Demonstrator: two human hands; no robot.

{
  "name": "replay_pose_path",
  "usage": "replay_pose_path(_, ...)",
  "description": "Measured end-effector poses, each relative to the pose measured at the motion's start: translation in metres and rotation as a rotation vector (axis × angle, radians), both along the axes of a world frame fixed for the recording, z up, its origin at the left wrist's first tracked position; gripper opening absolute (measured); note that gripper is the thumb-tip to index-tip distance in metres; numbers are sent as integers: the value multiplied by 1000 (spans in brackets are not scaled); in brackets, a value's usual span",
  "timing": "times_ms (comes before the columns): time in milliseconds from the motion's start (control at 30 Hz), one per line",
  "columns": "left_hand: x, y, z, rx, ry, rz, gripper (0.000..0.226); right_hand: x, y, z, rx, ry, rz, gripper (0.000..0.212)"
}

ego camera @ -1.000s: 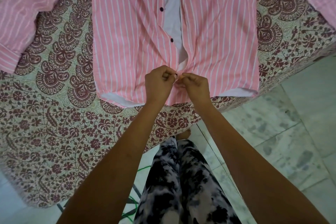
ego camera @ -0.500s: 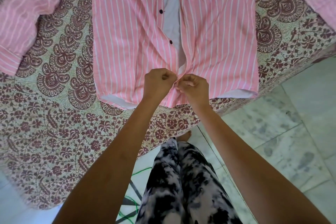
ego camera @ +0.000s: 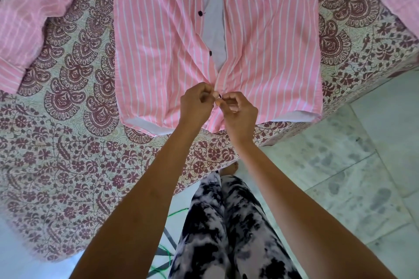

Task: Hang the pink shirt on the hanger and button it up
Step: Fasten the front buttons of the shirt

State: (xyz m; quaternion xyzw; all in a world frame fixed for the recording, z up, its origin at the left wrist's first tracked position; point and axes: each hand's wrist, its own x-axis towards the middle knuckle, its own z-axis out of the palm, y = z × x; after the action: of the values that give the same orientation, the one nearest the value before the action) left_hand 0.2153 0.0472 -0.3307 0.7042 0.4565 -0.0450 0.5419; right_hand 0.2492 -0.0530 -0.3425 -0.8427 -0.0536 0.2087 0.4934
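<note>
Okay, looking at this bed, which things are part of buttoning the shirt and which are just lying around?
In the job: pink shirt, its dark buttons, left hand and right hand pinching the front edges near the hem.

Lying about: patterned bedspread, green cord on the tiled floor.

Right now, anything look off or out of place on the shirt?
Nothing damaged or spilled. The pink shirt lies flat on the bedspread, its front gaping above the left hand and right hand, which pinch it near the hem; two dark buttons up there are undone. No hanger in view.
</note>
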Motion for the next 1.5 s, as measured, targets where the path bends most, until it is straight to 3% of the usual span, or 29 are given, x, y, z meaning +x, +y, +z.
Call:
replay_pose_path(167,-2,0,0,-23,-87,41,11,1,3,-4,67,60,-24,13)
replay_pose_path(267,-5,6,-1,-45,-131,20,26,7,1,-6,147,245,-74,8)
replay_pose_path(367,-8,10,-1,-56,-153,-49,21,17,1,-5,260,488,-122,17)
replay_pose_path(800,-9,21,0,-154,-149,-34,22,28,3,-3,350,795,-77,14)
replay_pose_path(933,-9,21,0,-151,-101,-49,26,26,3,-3,316,731,-34,17)
replay_pose_path(1067,-8,20,3,-128,-54,-68,16,28,8,-3,70,470,128,30)
replay_pose_path(1200,-3,11,6,-6,5,-46,10,26,14,-9,-178,213,335,13)
replay_pose_path(1367,-2,6,-1,-27,63,70,10,13,16,-11,-200,42,330,10)
replay_pose_path(1500,1,2,-1,-92,68,168,22,3,17,-12,-167,59,246,13)
